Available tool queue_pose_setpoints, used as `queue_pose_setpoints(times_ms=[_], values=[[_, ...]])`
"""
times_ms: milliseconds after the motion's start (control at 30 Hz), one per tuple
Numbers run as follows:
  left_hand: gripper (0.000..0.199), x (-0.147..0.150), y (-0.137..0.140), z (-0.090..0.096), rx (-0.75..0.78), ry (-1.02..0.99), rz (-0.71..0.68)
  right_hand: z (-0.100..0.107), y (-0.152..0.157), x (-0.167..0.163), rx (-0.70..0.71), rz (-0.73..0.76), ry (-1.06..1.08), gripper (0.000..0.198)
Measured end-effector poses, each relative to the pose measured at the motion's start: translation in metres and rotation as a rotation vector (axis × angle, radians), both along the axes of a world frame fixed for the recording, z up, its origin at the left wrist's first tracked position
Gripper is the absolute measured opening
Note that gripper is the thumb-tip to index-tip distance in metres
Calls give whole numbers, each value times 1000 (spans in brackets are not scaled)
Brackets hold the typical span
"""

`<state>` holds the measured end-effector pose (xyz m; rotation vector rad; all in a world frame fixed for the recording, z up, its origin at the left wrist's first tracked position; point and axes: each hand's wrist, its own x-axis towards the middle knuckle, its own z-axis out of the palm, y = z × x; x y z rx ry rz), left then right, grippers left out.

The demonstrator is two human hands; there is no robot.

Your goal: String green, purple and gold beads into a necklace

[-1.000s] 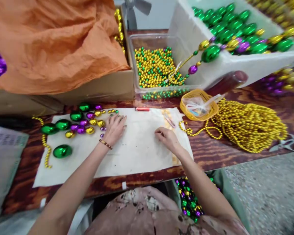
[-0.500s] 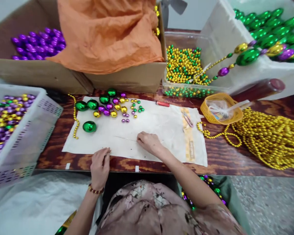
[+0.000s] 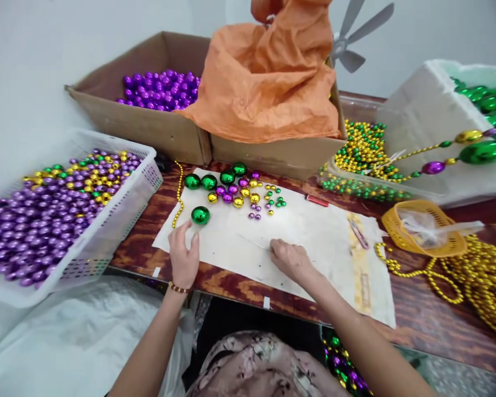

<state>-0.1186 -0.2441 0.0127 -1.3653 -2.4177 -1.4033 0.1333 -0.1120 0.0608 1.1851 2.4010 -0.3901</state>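
Observation:
My left hand (image 3: 184,253) reaches over the near left part of the white cloth (image 3: 227,248), its thumb and fingers apart. Just beyond its fingertips lies a large green bead (image 3: 200,215), with no clear grip on it. My right hand (image 3: 290,259) rests on the cloth, fingers pinched round a thin needle (image 3: 254,242) that points left. Behind them are several large green beads (image 3: 227,176), purple beads (image 3: 232,189), gold beads (image 3: 244,192) and a group of small beads (image 3: 278,201).
A white basket of beads (image 3: 157,171) stands left. Cardboard boxes (image 3: 273,157) with an orange cloth (image 3: 268,94) line the back. Rightward are a clear bin (image 3: 364,190), a yellow basket (image 3: 424,251), gold bead strands (image 3: 479,281), snips (image 3: 359,234) and a red tube (image 3: 317,200).
My left hand has moved forward and opened toward the large green bead. My right hand keeps its pinch on the needle. The view has swung left.

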Motion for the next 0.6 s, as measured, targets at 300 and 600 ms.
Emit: queue_pose_setpoints(times_ms=[300, 600], values=[[29, 19, 59, 9, 25, 80, -296, -8, -33, 78, -223, -507, 786, 17], [32, 47, 117, -8, -80, 75, -296, 13, -72, 144, -213, -1038, 1586, 21]])
